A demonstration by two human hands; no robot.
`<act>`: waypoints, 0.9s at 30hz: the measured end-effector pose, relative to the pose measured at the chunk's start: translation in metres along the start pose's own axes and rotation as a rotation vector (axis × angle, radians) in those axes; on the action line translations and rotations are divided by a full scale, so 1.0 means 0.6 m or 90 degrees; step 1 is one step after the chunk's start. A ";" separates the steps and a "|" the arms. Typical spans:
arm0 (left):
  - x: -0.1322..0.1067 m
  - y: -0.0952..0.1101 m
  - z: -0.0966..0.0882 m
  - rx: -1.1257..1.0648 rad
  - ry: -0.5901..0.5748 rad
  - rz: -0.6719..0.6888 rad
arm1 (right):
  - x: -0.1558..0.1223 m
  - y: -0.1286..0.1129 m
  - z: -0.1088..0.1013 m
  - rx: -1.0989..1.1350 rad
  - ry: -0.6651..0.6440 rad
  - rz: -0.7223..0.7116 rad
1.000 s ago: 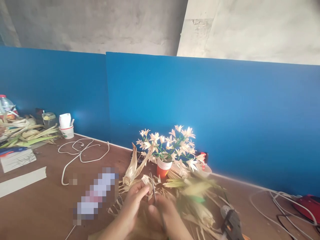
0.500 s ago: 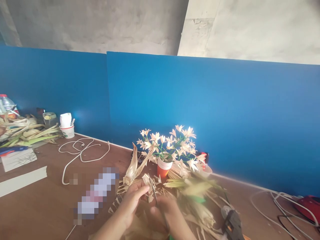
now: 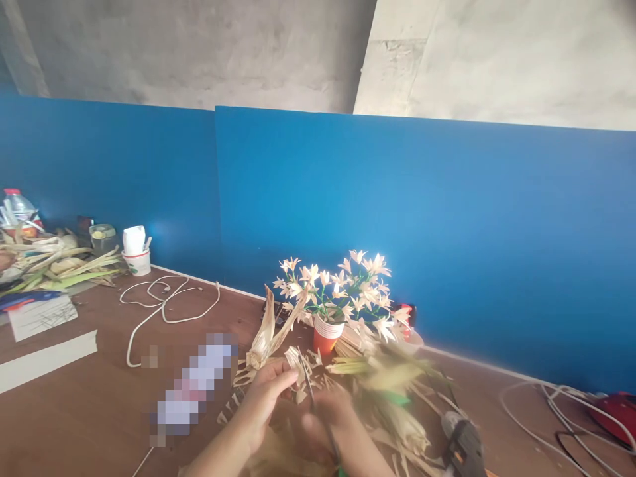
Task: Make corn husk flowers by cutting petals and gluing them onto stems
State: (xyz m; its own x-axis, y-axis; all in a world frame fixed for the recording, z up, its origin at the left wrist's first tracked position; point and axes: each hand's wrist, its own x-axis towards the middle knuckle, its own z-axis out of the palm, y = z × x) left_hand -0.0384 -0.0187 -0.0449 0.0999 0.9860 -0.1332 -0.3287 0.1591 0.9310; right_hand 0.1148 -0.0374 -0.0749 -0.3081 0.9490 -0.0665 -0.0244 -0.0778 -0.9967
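Note:
My left hand (image 3: 271,391) pinches a small pale piece of dried corn husk (image 3: 293,361) between thumb and fingers. My right hand (image 3: 330,417), smeared by motion, is closed around a pair of dark scissors (image 3: 307,381). The slim blades point up and touch or pass just beside the husk; I cannot tell which. Husk scraps lie around and under both hands. Just beyond them stands an orange paper cup (image 3: 326,338) filled with pale husk flowers (image 3: 342,285) on green stems. A dried husk bundle (image 3: 263,341) is left of the cup.
Corn husks (image 3: 397,377) and a black glue gun (image 3: 463,444) lie to the right. White cables (image 3: 163,306) cross the brown table (image 3: 114,411). At far left are a husk pile (image 3: 64,262), a white cup (image 3: 136,262) and a bottle (image 3: 20,205). A blue partition (image 3: 397,199) stands behind.
The camera view has shifted slightly, so the table things sit a little farther right and lower. Both hands keep nearly the same place and hold, with the scissors moving slightly.

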 end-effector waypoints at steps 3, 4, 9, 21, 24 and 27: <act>-0.001 0.000 0.002 0.001 -0.001 0.006 | -0.001 -0.002 0.002 -0.001 0.006 -0.020; 0.000 0.000 0.001 0.001 -0.008 0.005 | -0.001 -0.002 0.002 -0.003 0.011 -0.023; 0.004 -0.005 -0.005 0.020 -0.011 0.009 | -0.002 -0.002 0.002 -0.016 0.025 -0.009; 0.003 0.005 -0.007 -0.001 -0.045 -0.025 | 0.002 -0.003 -0.011 -0.057 -0.034 -0.008; 0.005 0.006 -0.011 0.026 -0.057 -0.020 | 0.002 -0.011 -0.017 -0.094 -0.067 -0.009; 0.005 0.010 -0.015 0.042 -0.073 -0.029 | 0.001 -0.011 -0.022 -0.093 -0.081 0.008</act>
State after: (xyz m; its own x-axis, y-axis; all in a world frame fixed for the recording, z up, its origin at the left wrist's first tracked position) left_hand -0.0483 -0.0144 -0.0428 0.2219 0.9650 -0.1400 -0.2590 0.1967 0.9456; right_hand 0.1272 -0.0321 -0.0688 -0.4256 0.9012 -0.0820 0.1159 -0.0356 -0.9926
